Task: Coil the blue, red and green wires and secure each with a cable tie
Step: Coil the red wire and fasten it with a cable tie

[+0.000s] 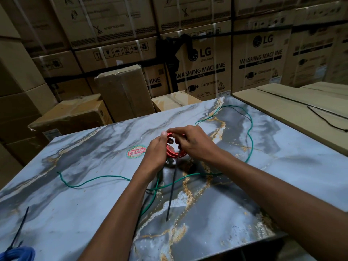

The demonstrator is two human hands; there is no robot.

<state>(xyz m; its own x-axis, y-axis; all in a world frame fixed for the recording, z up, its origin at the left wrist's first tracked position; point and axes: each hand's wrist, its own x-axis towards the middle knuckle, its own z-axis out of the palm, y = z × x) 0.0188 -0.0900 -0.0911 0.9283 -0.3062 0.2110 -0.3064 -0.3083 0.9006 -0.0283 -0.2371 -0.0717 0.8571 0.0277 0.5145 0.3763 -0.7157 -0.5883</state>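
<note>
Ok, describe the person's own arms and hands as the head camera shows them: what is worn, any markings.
Both forearms are bare right down to the bottom edge of the picture; no sleeve shows. The left hand and right hand wear no gloves. No watch, bracelet or ring shows on the visible sides, and no markings are visible in the dim light.

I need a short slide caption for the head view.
Both hands hold the red coil; black cable tie hangs below.

The blue coil (pixel 17 253) is cut off by the bottom-left corner; the red coil (pixel 172 153) is mostly hidden behind both hands; the green wire (pixel 250 132) passes under the forearms
</note>
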